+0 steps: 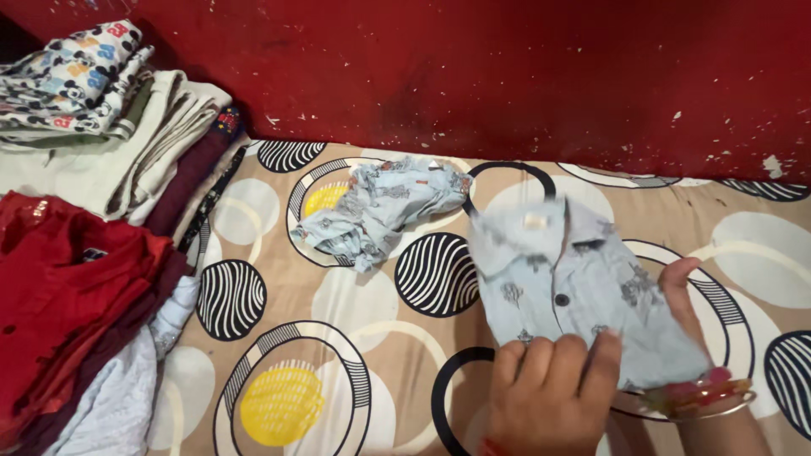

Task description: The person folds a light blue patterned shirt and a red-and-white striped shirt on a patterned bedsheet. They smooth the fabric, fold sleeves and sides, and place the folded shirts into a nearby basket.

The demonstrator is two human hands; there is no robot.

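Shirt lies collar toward the wall, long axis running away from me; my left hand and right hand grip its hem.

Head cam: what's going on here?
A person holds a small light-blue printed shirt over a patterned bedsheet. The left hand pinches its lower edge; the right hand supports its right side. A crumpled matching garment lies beyond it. Folded clothes are stacked at left, by a red wall.
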